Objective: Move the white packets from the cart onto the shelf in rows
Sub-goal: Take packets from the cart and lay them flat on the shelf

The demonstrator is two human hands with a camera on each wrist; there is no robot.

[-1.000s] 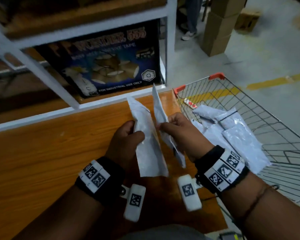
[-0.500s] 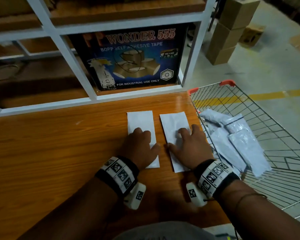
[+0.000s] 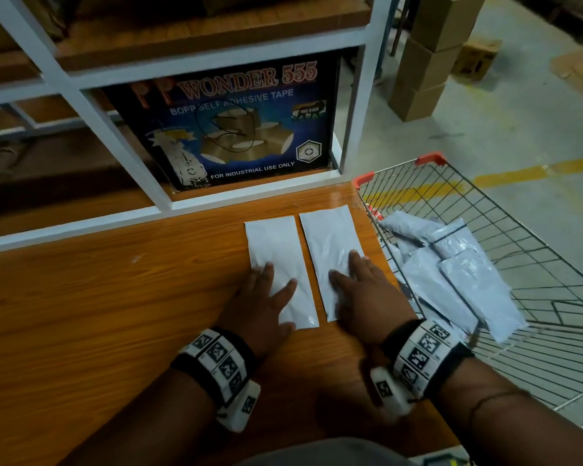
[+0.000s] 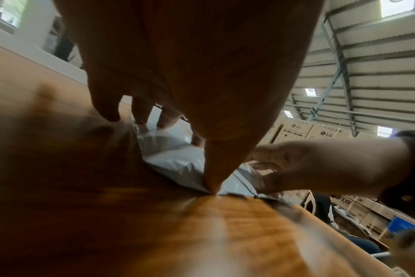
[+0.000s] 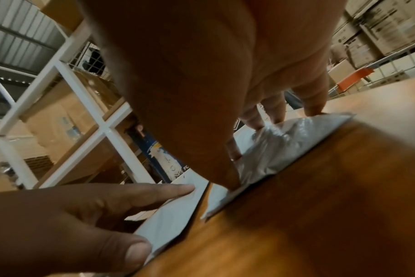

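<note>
Packets point(image 3: 280, 264) unmoved, flat, white, side by side

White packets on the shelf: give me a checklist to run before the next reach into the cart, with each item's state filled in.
1. Left packet flat on the wooden shelf: ok.
2. Right packet flat beside it, narrow gap, no overlap: ok.
3. Far ends level in a row: not ok, the right one sits further back.
4. Left hand free of a grip, fingers flat: ok.
5. Right hand the same: ok.
6. More packets in cart: ok.
</note>
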